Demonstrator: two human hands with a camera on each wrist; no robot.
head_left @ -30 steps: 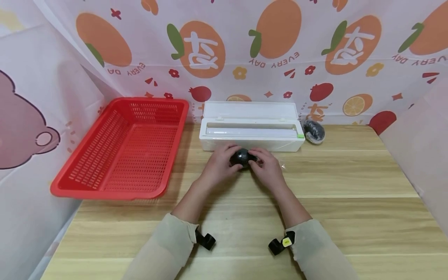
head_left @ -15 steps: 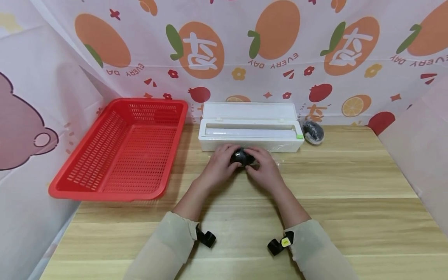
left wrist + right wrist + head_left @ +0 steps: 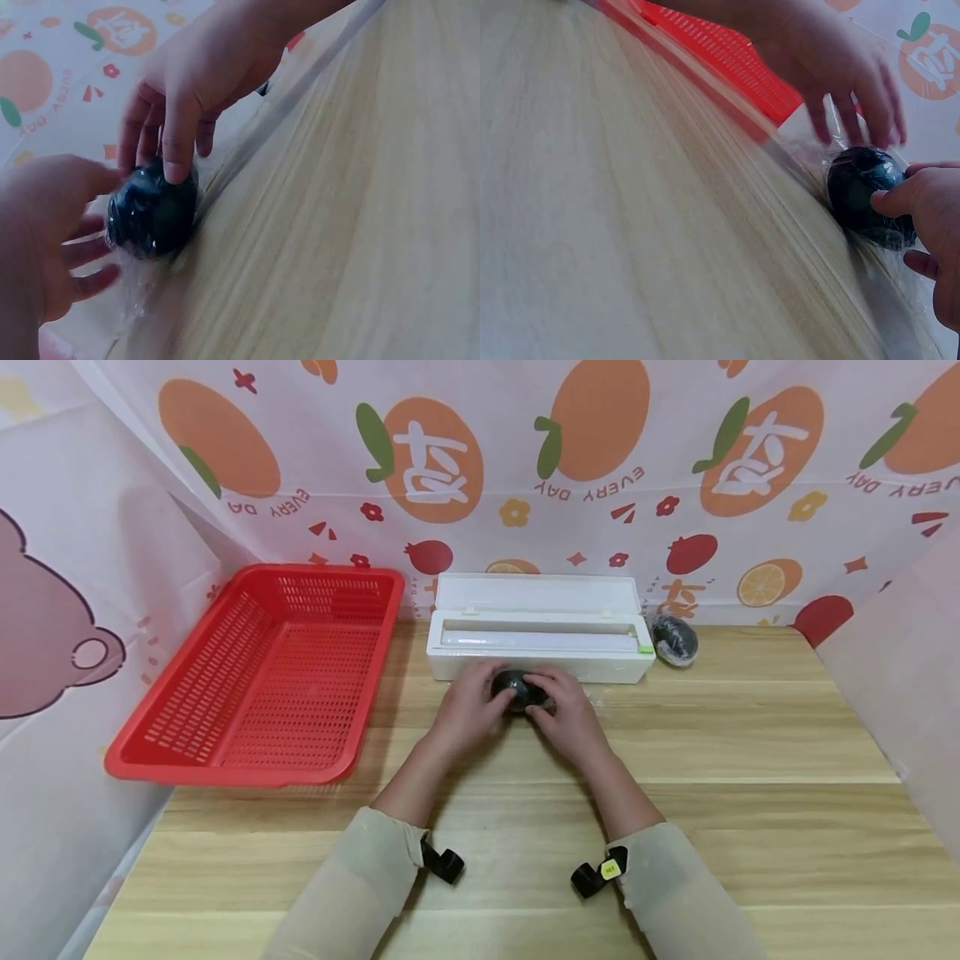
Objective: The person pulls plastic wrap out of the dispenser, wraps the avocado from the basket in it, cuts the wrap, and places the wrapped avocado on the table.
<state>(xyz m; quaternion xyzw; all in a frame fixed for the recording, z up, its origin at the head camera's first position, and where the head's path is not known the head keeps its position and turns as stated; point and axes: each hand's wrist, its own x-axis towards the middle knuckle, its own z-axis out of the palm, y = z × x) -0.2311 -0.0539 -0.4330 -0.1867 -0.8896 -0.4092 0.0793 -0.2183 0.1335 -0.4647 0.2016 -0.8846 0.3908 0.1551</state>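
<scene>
A dark, rounded avocado [image 3: 517,689] in clear cling film [image 3: 135,289] lies on the table just in front of a white cling-film dispenser box [image 3: 536,670]. My left hand [image 3: 467,706] holds it from the left, thumb at its near side; the wrist views show those fingers blurred and curved beside the fruit. From the other side my right hand [image 3: 573,718] grips it, with the thumb [image 3: 891,201] pressed on its skin. Loose film hangs off the fruit between the hands. Its underside is hidden.
A red plastic basket [image 3: 236,775] stands at the left. Right of the box lies a second dark avocado [image 3: 675,641], wrapped in film. The box lid [image 3: 536,593] is up, with a roll [image 3: 536,639] inside. A patterned cloth [image 3: 510,460] hangs behind the wooden table [image 3: 750,827].
Both hands stay around the avocado while it turns a little, and its surface now looks greener. My left thumb has shifted onto its near face. Basket and box stay put.
</scene>
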